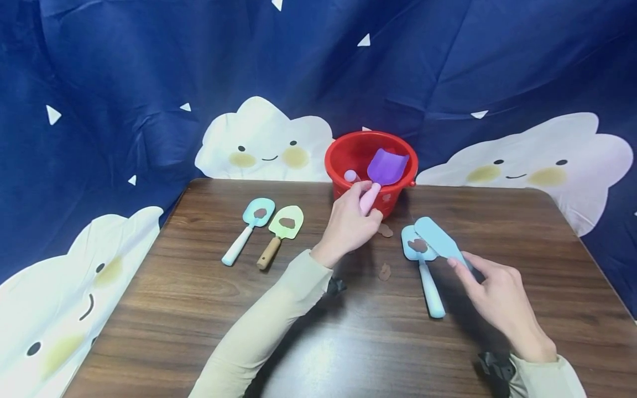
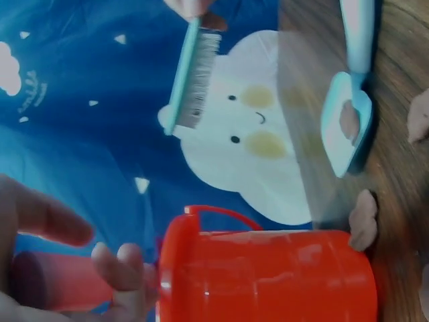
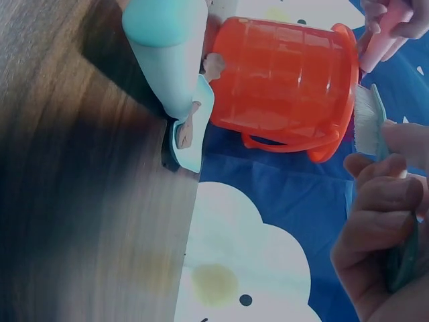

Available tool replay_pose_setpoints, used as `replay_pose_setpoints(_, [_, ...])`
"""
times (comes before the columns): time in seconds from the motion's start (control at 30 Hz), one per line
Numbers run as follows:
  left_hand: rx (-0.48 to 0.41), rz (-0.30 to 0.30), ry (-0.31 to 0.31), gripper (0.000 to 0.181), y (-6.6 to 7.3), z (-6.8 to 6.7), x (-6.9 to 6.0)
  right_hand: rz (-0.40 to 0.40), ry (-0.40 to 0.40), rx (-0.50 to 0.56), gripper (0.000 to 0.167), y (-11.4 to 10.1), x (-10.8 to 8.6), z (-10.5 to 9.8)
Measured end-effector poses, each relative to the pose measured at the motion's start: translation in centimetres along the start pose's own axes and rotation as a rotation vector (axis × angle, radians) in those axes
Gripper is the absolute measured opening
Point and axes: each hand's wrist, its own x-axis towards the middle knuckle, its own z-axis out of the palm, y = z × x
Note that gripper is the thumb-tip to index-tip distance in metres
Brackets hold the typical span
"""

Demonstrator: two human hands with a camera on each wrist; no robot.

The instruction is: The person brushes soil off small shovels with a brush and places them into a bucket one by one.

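Note:
My left hand grips the pink handle of a toy shovel with a purple blade. The blade is over the mouth of a red bucket, where a rounded pink end of something also shows. Between thumb and fingers, my right hand holds a light blue brush; its pale bristles show in the wrist views. Below the brush, a light blue shovel lies on the table with a flat brown piece on its blade.
Two loose brown pieces lie on the wooden table near the bucket. On the left are a blue shovel with a white handle and a green shovel with a wooden handle, each bearing a brown piece. A blue cloth hangs behind.

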Motion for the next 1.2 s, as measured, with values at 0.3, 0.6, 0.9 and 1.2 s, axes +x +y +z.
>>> replay_pose_setpoints(0.3, [-0.169,-0.078,-0.002,0.065,0.0,-0.8,-0.7,0.001,0.032,-0.013,0.033,0.3,0.1,-0.6])
replay_pose_setpoints(0.6, [-0.137,-0.111,-0.013,0.048,-1.2,-0.4,-1.1,-0.007,0.042,-0.004,0.031,0.7,0.1,-1.2])
replay_pose_setpoints(0.9, [-0.046,-0.183,-0.157,0.032,-2.0,2.7,-2.0,0.022,0.048,-0.003,0.033,0.9,0.2,-1.9])
replay_pose_setpoints(1.2, [0.108,-0.214,-0.44,0.036,-2.7,8.0,-4.1,0.055,0.071,-0.012,0.031,1.2,0.1,-2.1])
